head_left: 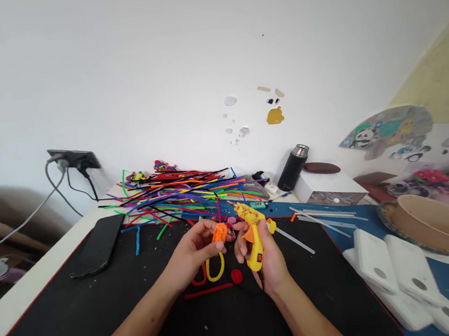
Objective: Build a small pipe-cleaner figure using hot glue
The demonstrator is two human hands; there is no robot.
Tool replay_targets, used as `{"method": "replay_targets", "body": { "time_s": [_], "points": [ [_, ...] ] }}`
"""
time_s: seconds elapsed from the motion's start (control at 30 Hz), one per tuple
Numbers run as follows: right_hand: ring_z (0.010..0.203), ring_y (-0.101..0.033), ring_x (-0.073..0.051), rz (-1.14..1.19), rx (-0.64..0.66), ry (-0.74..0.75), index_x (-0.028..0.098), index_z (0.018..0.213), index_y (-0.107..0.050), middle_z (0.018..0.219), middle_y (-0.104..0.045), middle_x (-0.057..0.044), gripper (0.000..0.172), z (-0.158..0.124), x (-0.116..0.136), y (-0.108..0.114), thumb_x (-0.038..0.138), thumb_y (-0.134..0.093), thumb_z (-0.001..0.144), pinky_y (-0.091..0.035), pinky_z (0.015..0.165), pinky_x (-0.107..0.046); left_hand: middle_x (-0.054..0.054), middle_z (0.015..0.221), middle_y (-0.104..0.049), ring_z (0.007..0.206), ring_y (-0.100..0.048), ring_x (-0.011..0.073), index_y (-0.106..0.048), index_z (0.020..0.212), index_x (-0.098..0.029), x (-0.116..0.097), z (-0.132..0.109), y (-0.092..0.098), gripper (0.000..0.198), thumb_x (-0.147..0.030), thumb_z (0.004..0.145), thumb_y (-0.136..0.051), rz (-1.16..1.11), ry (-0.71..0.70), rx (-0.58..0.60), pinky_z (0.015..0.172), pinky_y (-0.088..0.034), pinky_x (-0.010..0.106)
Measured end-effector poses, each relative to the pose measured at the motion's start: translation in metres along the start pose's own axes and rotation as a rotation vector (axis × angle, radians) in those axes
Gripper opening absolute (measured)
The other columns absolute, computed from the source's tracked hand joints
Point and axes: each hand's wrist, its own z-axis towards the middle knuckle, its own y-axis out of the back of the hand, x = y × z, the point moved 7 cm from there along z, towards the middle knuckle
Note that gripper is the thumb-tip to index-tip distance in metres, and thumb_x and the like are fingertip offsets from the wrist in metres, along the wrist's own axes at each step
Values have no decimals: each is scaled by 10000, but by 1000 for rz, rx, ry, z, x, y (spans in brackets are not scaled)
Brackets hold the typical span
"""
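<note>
My left hand (200,245) pinches a small orange piece (219,232), fuzzy like wound pipe cleaner. In my right hand (272,259) is a yellow glue gun (256,239) with an orange trigger, its nozzle pointing up and left, apart from the orange piece. Below my left hand show two handle-like loops, one yellow (216,269) and one red; what they belong to is hidden. A red pipe cleaner (208,291) lies on the mat beside a round red piece (236,276). Something pink (231,227) sits between my hands, partly covered.
Many coloured pipe cleaners (187,193) are heaped along the wall. A black phone-like slab (98,245) lies at left. At right are glue sticks (326,215), a black flask (293,167), a white box (328,185), white devices (410,277) and a beige bowl (438,215).
</note>
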Motion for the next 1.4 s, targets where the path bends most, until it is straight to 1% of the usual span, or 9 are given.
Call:
{"method": "replay_targets", "body": {
  "time_s": [0.1, 0.2, 0.33, 0.5, 0.7, 0.87, 1.0, 1.27, 1.4],
  "points": [
    [504, -511, -138, -3, 45, 2, 149, 985, -755, 571, -561, 3, 609, -3, -3, -5, 726, -563, 946, -412, 533, -257, 23, 868, -736, 733, -650, 148, -649, 962, -191, -2, 3, 15, 340, -357, 788, -889, -2, -25, -111, 715, -496, 271],
    [494, -506, -137, -16, 60, -25, 150, 997, -745, 567, -561, 6, 609, -5, -9, -6, 727, -558, 948, -393, 519, -252, 13, 854, -726, 717, -644, 145, -640, 954, -195, -4, 4, 23, 357, -372, 775, -894, -1, -50, -168, 709, -495, 274],
    [476, -502, -124, -27, 58, -33, 149, 1000, -738, 556, -549, 16, 600, -6, -12, -5, 719, -554, 958, -360, 505, -239, 36, 889, -738, 766, -660, 171, -650, 958, -196, -4, 5, 25, 355, -383, 775, -891, 14, -67, -178, 710, -500, 283],
    [463, -510, -121, -88, 68, -28, 139, 1009, -736, 548, -542, 22, 627, -6, -12, -5, 737, -555, 949, -336, 487, -234, 24, 887, -724, 743, -652, 158, -659, 960, -201, -3, 6, 27, 336, -381, 786, -883, 23, -80, -195, 727, -503, 286],
    [469, -528, -124, -204, 42, -49, 128, 1031, -739, 550, -547, 26, 684, -8, -14, -5, 781, -576, 907, -374, 497, -240, 7, 869, -705, 757, -651, 158, -659, 950, -203, -3, 6, 29, 350, -385, 767, -896, 32, -82, -207, 776, -517, 300],
    [461, -543, -128, -269, 44, -58, 120, 1026, -744, 540, -547, 25, 736, -9, -15, -6, 819, -569, 881, -378, 500, -245, -8, 844, -696, 722, -628, 139, -663, 943, -209, -4, 5, 30, 347, -392, 764, -897, 37, -90, -230, 719, -505, 270],
    [463, -545, -135, -295, 36, -56, 118, 1030, -746, 544, -543, 26, 744, -10, -14, -5, 824, -567, 878, -387, 504, -254, 6, 857, -706, 713, -616, 135, -657, 931, -203, -5, 5, 31, 369, -414, 754, -902, 49, -94, -243, 700, -503, 264],
    [459, -547, -131, -314, 11, -60, 121, 1035, -748, 533, -532, 33, 713, -9, -16, -3, 796, -559, 904, -404, 502, -251, -9, 842, -681, 709, -606, 133, -655, 919, -203, -9, 4, 33, 376, -394, 731, -918, 43, -110, -282, 688, -518, 268],
    [457, -546, -130, -313, 4, -56, 125, 1000, -752, 526, -528, 33, 687, -8, -15, -3, 784, -587, 897, -405, 499, -249, -18, 831, -666, 686, -591, 126, -656, 908, -202, -9, 4, 34, 370, -380, 723, -922, 43, -114, -298, 667, -509, 260]
  ]
}}
